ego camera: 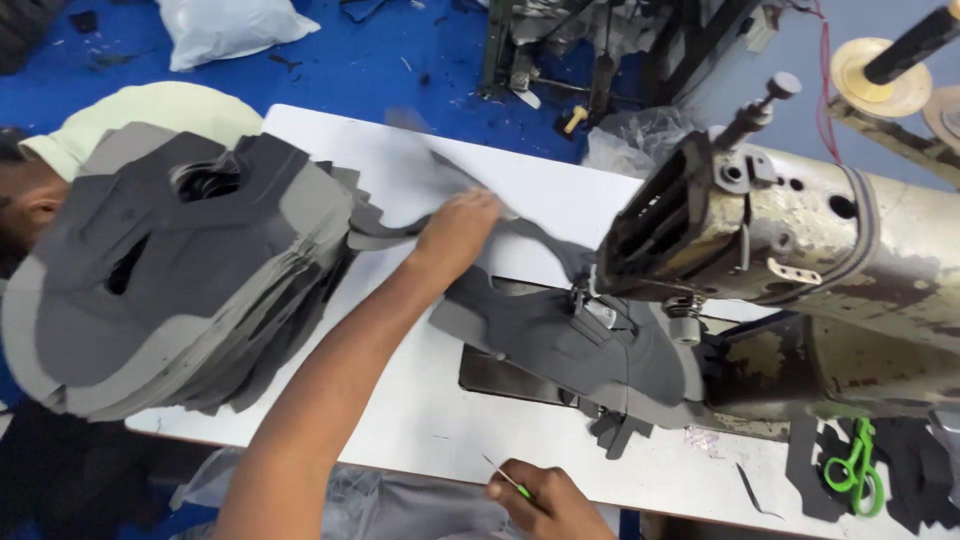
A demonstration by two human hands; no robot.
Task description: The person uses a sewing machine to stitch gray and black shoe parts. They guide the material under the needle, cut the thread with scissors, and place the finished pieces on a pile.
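Right hand (pixel 548 503) cut by bottom edge, fingers mostly out of view; the thin green-tipped tool (pixel 508 480) it pinches is too small to identify. Left hand (pixel 458 228) fingertips motion-blurred along with the grey strip (pixel 455 170) under them. Sewing machine (pixel 800 240) head hides the needle area, and its body runs off the right edge. Grey fabric stack (pixel 180 270) clipped at left edge.

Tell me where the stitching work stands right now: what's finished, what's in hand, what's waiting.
Done: can't tell; no finished stack is clearly set apart. In hand: a dark grey piece lies under the sewing machine head; the left hand rests on a grey strip running to it, the right hand holds a small green-handled tool. Waiting: a tall stack of grey cut pieces on the white table.
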